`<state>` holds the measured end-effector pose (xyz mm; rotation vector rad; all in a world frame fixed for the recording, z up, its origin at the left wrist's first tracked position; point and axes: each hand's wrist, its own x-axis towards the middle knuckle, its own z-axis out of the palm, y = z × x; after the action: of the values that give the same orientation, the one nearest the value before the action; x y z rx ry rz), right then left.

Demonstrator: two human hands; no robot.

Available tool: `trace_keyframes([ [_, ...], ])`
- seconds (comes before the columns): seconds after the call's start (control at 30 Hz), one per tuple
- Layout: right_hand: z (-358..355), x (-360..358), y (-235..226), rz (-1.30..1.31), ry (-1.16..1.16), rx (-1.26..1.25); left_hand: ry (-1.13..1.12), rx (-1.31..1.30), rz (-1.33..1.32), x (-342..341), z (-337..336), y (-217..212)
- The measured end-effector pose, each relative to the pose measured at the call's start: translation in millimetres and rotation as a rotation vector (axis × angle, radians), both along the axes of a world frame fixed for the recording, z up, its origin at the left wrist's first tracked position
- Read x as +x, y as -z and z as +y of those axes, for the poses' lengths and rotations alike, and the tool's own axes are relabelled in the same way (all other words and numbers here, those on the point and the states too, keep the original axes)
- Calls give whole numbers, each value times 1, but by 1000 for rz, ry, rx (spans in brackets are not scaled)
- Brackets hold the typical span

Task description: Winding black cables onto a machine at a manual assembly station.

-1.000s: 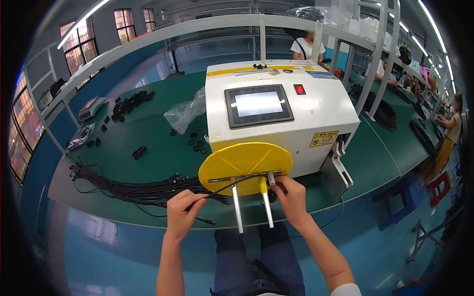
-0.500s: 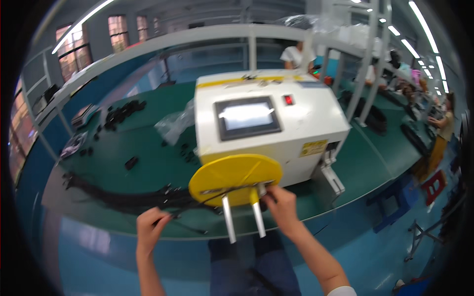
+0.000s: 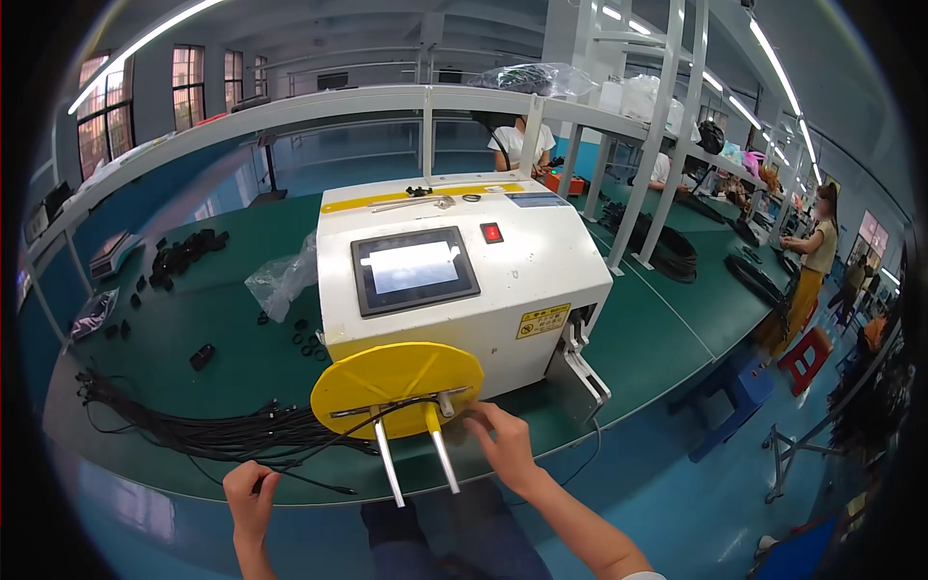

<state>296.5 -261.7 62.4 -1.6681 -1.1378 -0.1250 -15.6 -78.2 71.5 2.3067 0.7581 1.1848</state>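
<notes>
A white box-shaped machine (image 3: pixel 464 290) with a dark touch screen and a red button stands on the green table (image 3: pixel 657 329). A yellow disc (image 3: pixel 391 382) with two metal rods (image 3: pixel 416 459) juts from its front. A black cable (image 3: pixel 362 420) runs from the disc down to the left. My right hand (image 3: pixel 503 443) pinches the cable at a peg on the disc's lower right. My left hand (image 3: pixel 249 495) is closed on the same cable below the table edge.
A bundle of black cables (image 3: pixel 213 430) lies along the table's near left edge. Small black parts (image 3: pixel 179 256) and a clear plastic bag (image 3: pixel 280 280) lie further back. Other people work at benches on the right; a red stool (image 3: pixel 807 358) stands in the aisle.
My left hand has drawn back from the disc toward me and to the left, pulling the cable out. My right hand has stayed at the disc. The view has tilted up.
</notes>
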Motion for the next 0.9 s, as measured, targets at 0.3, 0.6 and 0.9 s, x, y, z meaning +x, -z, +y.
trace_keyframes([
  [0.3,-8,7,4,33,-18,-24,7,17,-18,1,7,3],
  [0.6,-10,7,8,37,-33,-49,-3,12,-11,0,0,-5],
  [0.9,-12,10,11,53,-39,-42,133,299,137,46,-20,-46],
])
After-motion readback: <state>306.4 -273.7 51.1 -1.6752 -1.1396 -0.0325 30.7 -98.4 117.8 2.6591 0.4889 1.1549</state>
